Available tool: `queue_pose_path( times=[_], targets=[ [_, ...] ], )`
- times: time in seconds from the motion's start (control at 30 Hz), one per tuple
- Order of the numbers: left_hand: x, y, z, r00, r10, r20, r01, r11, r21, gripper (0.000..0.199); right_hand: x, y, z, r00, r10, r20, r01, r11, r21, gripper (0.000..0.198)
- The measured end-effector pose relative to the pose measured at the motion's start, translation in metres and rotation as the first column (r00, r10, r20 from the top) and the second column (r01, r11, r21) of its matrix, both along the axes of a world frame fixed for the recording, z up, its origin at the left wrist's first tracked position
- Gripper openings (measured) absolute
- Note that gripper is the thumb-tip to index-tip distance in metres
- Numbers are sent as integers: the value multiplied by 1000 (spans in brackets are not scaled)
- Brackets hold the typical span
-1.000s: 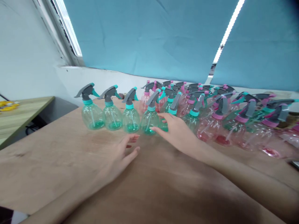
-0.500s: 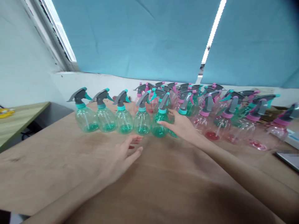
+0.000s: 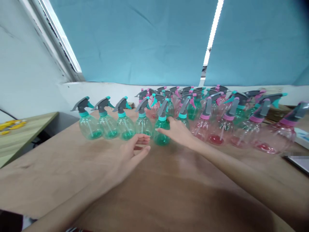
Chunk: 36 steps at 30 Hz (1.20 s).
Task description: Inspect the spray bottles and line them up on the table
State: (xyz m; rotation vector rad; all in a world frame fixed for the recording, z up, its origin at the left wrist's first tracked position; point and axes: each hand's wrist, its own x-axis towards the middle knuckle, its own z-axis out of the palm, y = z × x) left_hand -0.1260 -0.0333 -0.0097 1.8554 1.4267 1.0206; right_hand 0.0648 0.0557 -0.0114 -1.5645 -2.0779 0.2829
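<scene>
A front row of clear green spray bottles with grey and teal trigger heads stands on the wooden table. My right hand [image 3: 178,131] reaches in from the right and grips one green spray bottle [image 3: 161,139] by its body. The thumb lies across its front; the other fingers are partly hidden behind it. Just left of that bottle, my left hand [image 3: 132,151] hovers over the table, fingers curved, thumb apart, holding nothing. Its fingertips overlap the lower part of a neighbouring green spray bottle [image 3: 143,124]; I cannot tell whether they touch.
Pink spray bottles [image 3: 216,138] continue the row to the right, with more pink and green ones packed behind. The wooden table [image 3: 154,193] fills the foreground. A side table [image 3: 45,120] with yellow pieces [image 3: 14,124] is at left. A blue curtain [image 3: 145,42] hangs behind.
My right hand has moved slightly left with the green spray bottle, leaving a smaller gap to its left neighbour. My left hand has come nearer that bottle. The view has shifted a little.
</scene>
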Motion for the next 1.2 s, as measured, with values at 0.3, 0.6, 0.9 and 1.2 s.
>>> queue_pose_path(
  times=[0.3, 0.6, 0.9, 1.2],
  targets=[
    [36, 29, 1, 999, -32, 32, 27, 990, 136, 56, 21, -54, 1, 994, 83, 66, -82, 997, -13, 44],
    [94, 15, 16, 985, -166, 49, 155, 971, 184, 49, 48, -101, -15, 978, 116, 174, -150, 969, 197, 49],
    [109, 18, 7, 966, -210, 151, 194, 974, 114, 30, 65, -107, -31, 965, 217, 147, -257, 898, 357, 73],
    [109, 28, 13, 980, -198, 33, 194, 975, 111, 40, 112, -85, -69, 890, 453, 55, -455, 890, 35, 79]
  ],
)
